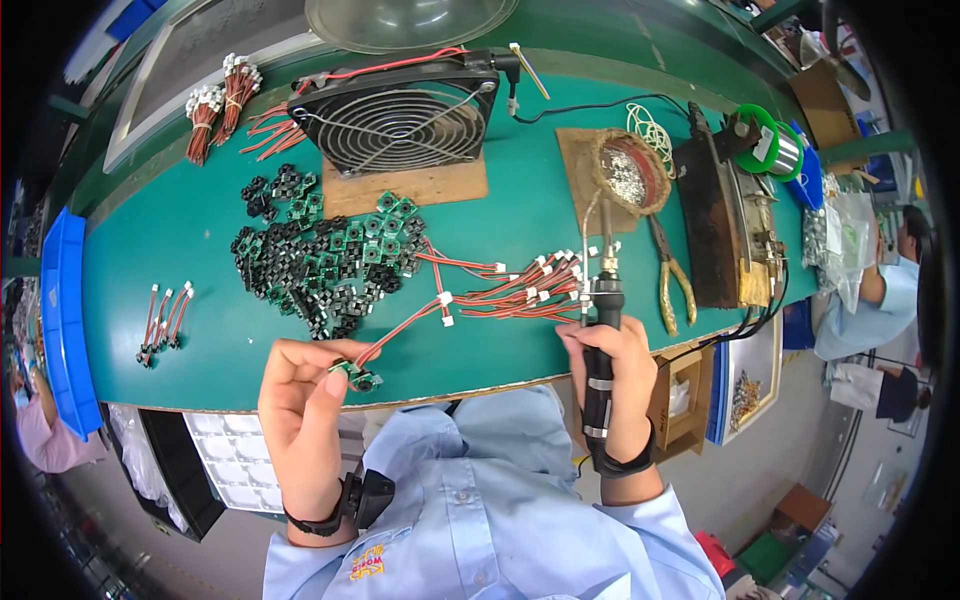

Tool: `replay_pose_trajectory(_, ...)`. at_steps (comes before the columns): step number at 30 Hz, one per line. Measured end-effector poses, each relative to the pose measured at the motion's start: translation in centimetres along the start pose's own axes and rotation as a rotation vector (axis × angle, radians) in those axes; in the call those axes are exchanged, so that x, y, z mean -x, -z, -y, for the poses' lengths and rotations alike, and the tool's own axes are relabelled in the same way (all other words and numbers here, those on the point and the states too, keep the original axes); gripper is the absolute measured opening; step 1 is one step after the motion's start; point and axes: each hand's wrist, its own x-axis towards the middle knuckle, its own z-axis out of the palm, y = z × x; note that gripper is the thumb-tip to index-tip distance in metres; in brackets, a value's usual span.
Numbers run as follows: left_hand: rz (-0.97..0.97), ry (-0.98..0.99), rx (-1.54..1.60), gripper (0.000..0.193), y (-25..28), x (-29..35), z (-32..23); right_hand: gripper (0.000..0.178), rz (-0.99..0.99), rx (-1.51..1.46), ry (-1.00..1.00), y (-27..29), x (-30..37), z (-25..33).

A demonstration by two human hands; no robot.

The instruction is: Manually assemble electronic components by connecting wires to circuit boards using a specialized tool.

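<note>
My left hand (pixel 305 420) pinches a small green circuit board (pixel 362 379) between thumb and fingers at the table's front edge. A red and black wire lead (pixel 405 327) with a white connector runs from the board up to the right. My right hand (pixel 622 365) is wrapped around the black handle of a soldering iron (pixel 602 300), which points away from me. Its metal shaft reaches the round dish (pixel 655 200) holding silvery solder bits; whether the tip touches them I cannot tell. Several wire leads (pixel 540 285) lie left of the iron.
A heap of small boards (pixel 340 260) covers the middle-left of the green table (pixel 200 240), before a black fan (pixel 395 120). Finished-looking leads with boards (pixel 165 325) lie far left. Pliers (pixel 672 275), a dark metal box (pixel 708 230) and a green solder spool (pixel 765 140) stand right.
</note>
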Motion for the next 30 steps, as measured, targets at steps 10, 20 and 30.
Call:
replay_pose_trajectory(10,-0.120,0.037,-0.011,0.010,-1.8,0.5,0.0,0.032,0.093,0.265,0.322,-1.7,-2.2,-0.4)
replay_pose_trajectory(20,0.323,-0.099,-0.514,0.008,-2.1,-0.2,-0.3,0.037,-0.133,-0.501,-0.023,-1.4,-2.4,2.5)
replay_pose_trajectory(30,0.563,-0.147,-0.537,0.007,-3.2,-1.3,-1.3,0.039,0.258,-0.522,0.239,0.4,-3.0,4.6)
